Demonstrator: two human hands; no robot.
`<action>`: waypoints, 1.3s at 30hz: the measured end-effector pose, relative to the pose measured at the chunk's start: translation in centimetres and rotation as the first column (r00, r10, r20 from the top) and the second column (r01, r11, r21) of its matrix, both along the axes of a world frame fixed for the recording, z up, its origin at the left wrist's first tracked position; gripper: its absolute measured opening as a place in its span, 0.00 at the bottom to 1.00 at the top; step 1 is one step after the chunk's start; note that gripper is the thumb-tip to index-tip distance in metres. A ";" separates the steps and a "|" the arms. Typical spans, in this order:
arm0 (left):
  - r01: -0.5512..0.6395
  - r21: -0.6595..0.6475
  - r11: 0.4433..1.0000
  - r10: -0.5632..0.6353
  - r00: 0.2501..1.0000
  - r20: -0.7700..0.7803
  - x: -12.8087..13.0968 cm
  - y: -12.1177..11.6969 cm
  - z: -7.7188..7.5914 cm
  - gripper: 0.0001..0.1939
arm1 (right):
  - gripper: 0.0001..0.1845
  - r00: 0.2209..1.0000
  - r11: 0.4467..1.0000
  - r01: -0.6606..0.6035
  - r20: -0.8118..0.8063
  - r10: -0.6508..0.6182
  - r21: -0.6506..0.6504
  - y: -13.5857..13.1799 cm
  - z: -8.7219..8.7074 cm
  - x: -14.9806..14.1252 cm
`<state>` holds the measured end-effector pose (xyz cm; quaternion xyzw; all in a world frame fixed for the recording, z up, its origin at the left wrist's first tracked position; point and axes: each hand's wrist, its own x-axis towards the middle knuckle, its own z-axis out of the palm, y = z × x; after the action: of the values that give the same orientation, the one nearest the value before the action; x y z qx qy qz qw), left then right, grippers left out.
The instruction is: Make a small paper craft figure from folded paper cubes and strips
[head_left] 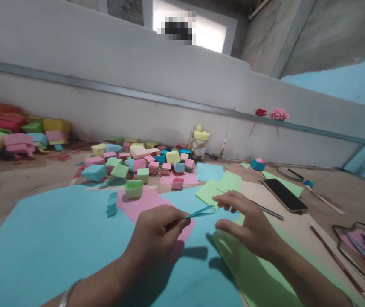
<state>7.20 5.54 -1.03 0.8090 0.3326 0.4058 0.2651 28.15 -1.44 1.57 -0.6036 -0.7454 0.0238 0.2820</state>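
Observation:
A thin folded strip of blue paper (201, 211) is pinched between the thumb and fingers of my left hand (158, 232), its looped end pointing right. My right hand (249, 221) hovers just beyond that end, thumb and fingers apart, holding nothing. Below both hands lie a large blue sheet (64, 238), a pink sheet (150, 200) and green sheets (253, 264). Left of my left hand sits a small bundle of blue paper pieces (112, 204). A green paper box (134, 189) and a small pink paper box (178, 183) stand past the hands.
Many small coloured paper boxes (140, 164) are heaped along the wall, with larger ones (19, 132) at far left. A lidded jar (199, 143) stands behind them. On the right lie a phone (284, 194), a pen (270, 211) and a pencil (337, 262).

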 end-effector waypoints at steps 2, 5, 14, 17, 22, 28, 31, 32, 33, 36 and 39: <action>0.035 0.050 0.998 -0.034 0.999 -0.019 0.0 0.0 -0.4 0.04 | 0.14 0.986 0.999 -0.036 -0.164 0.039 0.022 -0.3 -0.1 -1.1; 0.079 0.119 0.990 -0.081 0.997 0.012 0.1 0.0 -0.9 0.06 | 0.10 0.963 0.997 -0.050 -0.264 0.062 0.054 -0.4 -0.4 -1.4; 0.114 0.121 0.986 -0.111 0.993 -0.035 0.3 0.1 -0.8 0.07 | 0.03 0.963 0.994 -0.039 -0.263 0.065 0.106 -0.5 -0.4 -1.4; 0.120 -0.009 0.993 -0.120 0.991 -0.067 0.4 0.2 -0.3 0.07 | 0.06 0.969 0.995 -0.008 -0.247 0.033 0.100 -0.4 -0.4 -1.4; 0.084 -0.269 0.959 -0.104 0.993 -0.060 0.6 -0.1 0.4 0.08 | 0.03 0.977 0.997 -0.074 -0.196 0.079 0.034 -0.1 -0.7 -0.9; 0.062 -0.253 0.965 -0.088 0.992 -0.093 0.3 -0.2 0.2 0.04 | 0.07 0.996 0.996 -0.076 -0.052 0.073 -0.038 -0.1 -2.1 0.3; 0.076 -0.215 0.974 -0.104 0.987 -0.123 0.3 0.0 -0.1 0.04 | 0.08 0.992 0.993 -0.120 0.035 0.120 -0.006 -0.2 -2.7 0.8; 0.081 -0.205 0.975 -0.109 0.986 -0.128 0.3 0.1 -0.1 0.04 | 0.08 0.990 0.991 -0.131 0.046 0.131 0.001 -0.3 -2.7 0.8; 0.087 -0.198 0.976 -0.114 0.985 -0.129 0.3 0.1 -0.2 0.04 | 0.09 0.990 0.991 -0.133 0.043 0.132 0.005 -0.3 -2.6 0.7; 0.107 -0.177 0.978 -0.129 0.984 -0.122 0.3 0.1 -0.1 0.03 | 0.14 0.997 0.997 -0.077 -0.021 0.077 -0.004 -0.4 -2.0 0.3; 0.110 -0.130 0.985 -0.126 0.984 -0.122 0.2 0.2 -0.1 0.04 | 0.16 0.993 0.992 -0.091 -0.085 0.083 -0.093 -0.3 -1.4 -0.2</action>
<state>7.41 5.73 -1.16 0.8341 0.3251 0.3146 0.3156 27.95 -1.69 0.21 -0.5821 -0.7569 0.0966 0.2810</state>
